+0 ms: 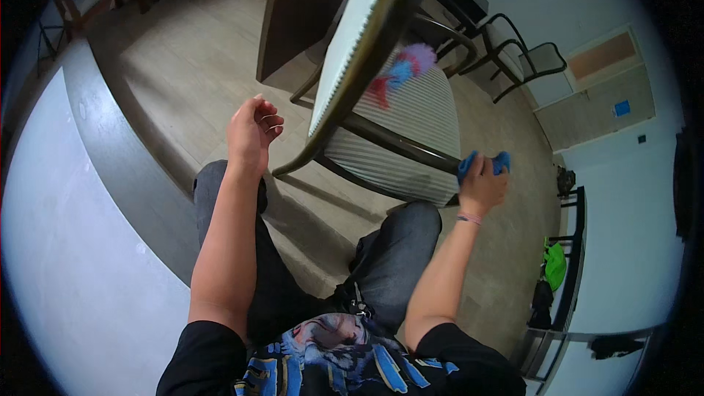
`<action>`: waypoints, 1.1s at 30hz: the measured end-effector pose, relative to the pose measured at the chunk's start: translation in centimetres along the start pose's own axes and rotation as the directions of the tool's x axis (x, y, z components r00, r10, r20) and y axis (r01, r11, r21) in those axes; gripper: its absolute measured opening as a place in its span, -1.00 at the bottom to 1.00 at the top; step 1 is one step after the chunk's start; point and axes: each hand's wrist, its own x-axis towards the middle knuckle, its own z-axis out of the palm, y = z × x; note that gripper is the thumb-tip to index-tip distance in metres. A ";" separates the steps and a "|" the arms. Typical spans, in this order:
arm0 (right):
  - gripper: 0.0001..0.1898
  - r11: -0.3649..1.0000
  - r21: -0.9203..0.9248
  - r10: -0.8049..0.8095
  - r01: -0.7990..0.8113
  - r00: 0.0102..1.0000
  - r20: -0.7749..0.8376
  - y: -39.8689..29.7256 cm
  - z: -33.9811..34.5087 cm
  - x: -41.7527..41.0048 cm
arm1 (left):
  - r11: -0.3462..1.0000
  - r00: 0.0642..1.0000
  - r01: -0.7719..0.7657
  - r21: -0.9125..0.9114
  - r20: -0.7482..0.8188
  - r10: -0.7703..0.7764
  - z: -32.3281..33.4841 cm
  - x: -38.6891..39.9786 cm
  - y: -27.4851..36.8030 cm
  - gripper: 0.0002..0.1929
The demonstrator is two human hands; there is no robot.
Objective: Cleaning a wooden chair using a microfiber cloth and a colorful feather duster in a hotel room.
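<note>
A dark wooden armchair (pixel 360 74) stands in front of my knees. Its seat (pixel 423 115) is striped, and its pale upholstered back (pixel 352 27) is edged with nailheads. My right hand (pixel 482 187) grips a blue cloth (pixel 500 162) against the front end of the near armrest (pixel 401 143). On the seat lies a fluffy multicoloured duster (pixel 404 74), partly hidden by the back frame. My left hand (pixel 252 135) hovers to the left of the chair back, fingers loosely curled and holding nothing.
A curved pale ledge (pixel 99 203) runs along my left side. Beyond the chair stands a dark wooden panel (pixel 300 16). Another dark armchair (pixel 511 52) is at the far right. A black rack (pixel 572 264) with a bright green item (pixel 554 264) lines the right wall.
</note>
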 end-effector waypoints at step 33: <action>-0.58 -0.315 0.799 0.051 -0.513 0.831 0.554 18.8 17.7 -2.6 | 0.597 0.828 -0.488 0.637 0.122 0.547 3.2 2.9 -10.3 -0.72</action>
